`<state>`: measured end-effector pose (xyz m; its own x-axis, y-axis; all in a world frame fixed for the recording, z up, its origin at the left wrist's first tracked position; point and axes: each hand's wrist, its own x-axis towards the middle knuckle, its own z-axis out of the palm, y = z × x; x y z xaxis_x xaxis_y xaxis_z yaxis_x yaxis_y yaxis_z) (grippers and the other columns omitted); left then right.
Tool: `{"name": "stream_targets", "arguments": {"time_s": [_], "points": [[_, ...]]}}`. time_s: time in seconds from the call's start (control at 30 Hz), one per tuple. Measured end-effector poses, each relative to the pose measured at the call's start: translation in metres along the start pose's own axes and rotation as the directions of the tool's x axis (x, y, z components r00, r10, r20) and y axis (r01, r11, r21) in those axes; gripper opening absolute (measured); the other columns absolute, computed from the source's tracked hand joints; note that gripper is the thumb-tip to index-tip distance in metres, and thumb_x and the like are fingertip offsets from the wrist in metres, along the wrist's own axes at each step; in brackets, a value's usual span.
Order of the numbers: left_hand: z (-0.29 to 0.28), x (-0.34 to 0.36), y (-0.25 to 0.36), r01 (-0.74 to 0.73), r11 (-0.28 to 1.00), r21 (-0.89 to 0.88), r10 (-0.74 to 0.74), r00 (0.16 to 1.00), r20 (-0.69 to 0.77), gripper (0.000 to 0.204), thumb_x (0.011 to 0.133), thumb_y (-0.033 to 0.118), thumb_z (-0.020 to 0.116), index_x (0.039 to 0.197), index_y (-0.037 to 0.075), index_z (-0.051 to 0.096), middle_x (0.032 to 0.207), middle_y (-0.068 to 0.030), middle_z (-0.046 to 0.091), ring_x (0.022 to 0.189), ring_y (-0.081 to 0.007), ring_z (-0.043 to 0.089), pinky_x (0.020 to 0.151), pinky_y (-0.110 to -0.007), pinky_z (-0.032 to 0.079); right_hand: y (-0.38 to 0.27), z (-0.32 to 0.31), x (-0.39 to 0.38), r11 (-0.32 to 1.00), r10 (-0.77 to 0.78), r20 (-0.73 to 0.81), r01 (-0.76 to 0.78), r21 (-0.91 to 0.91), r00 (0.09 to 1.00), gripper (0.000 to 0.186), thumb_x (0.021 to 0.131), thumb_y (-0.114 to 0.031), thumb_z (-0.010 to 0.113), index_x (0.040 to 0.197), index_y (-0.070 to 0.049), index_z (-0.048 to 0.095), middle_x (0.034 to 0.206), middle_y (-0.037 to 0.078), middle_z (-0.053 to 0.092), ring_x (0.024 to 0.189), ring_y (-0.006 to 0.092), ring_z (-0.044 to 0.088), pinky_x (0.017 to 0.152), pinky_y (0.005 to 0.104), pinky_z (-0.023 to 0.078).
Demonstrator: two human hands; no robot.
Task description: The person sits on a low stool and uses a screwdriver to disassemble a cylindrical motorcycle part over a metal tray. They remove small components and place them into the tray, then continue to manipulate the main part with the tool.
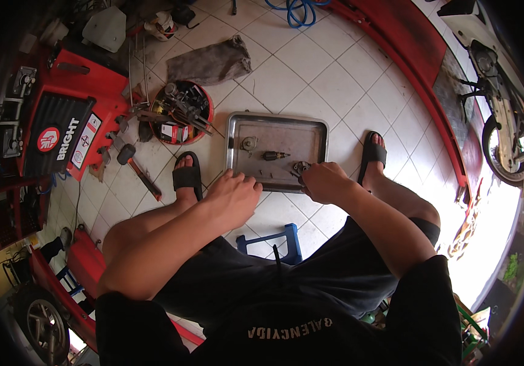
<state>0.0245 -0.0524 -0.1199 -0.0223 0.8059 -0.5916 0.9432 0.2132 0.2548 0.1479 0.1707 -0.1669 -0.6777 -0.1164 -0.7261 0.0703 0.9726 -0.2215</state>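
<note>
A shallow metal tray lies on the floor between my feet. In it are a round metal part, a dark cylindrical part with a thin shaft and a few tiny pieces that look like screws. My left hand is at the tray's near left corner, fingers curled; whatever is in them is hidden. Over the near right corner, my right hand has its fingers closed, with the fingertips against a small metal part. The back of the hand hides most of that grip.
Left of the tray stands a round red bin full of tools and boxes. A mallet and a grey cloth lie on the floor. A red cabinet is farther left, a blue stool beneath me, a motorcycle at right.
</note>
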Motion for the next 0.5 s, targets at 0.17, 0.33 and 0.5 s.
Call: {"name": "stream_targets", "arguments": {"time_s": [0.17, 0.33, 0.5], "points": [[0.004, -0.005, 0.0, 0.006, 1.0, -0.009, -0.007, 0.999, -0.031, 0.049, 0.087, 0.03, 0.077, 0.123, 0.002, 0.061, 0.119, -0.0131, 0.064, 0.118, -0.03, 0.061, 0.106, -0.044, 0.045, 0.002, 0.011, 0.001, 0.999, -0.033, -0.067, 0.036, 0.031, 0.997, 0.019, 0.093, -0.021, 0.065, 0.094, -0.006, 0.077, 0.099, 0.015, 0.075, 0.093, 0.033, 0.075, 0.078, 0.0443, 0.061], [0.004, -0.005, 0.002, 0.012, 1.0, 0.004, -0.012, 1.0, -0.017, 0.049, 0.087, 0.03, 0.077, 0.125, 0.003, 0.06, 0.119, -0.0129, 0.064, 0.119, -0.0299, 0.061, 0.109, -0.045, 0.044, 0.009, 0.025, 0.008, 0.995, -0.07, -0.05, 0.074, 0.072, 0.996, 0.017, 0.092, -0.021, 0.066, 0.094, -0.009, 0.078, 0.098, 0.013, 0.075, 0.094, 0.0333, 0.074, 0.08, 0.0449, 0.06], [0.005, -0.008, 0.001, 0.022, 1.0, -0.01, -0.022, 1.0, -0.005, 0.051, 0.087, 0.03, 0.077, 0.127, 0.003, 0.06, 0.12, -0.0131, 0.064, 0.119, -0.0298, 0.061, 0.109, -0.046, 0.044, 0.008, 0.022, 0.011, 0.999, -0.045, -0.074, 0.046, 0.014, 0.996, 0.016, 0.093, -0.027, 0.065, 0.098, -0.02, 0.079, 0.09, 0.009, 0.075, 0.091, 0.0322, 0.073, 0.081, 0.0448, 0.058]]}}
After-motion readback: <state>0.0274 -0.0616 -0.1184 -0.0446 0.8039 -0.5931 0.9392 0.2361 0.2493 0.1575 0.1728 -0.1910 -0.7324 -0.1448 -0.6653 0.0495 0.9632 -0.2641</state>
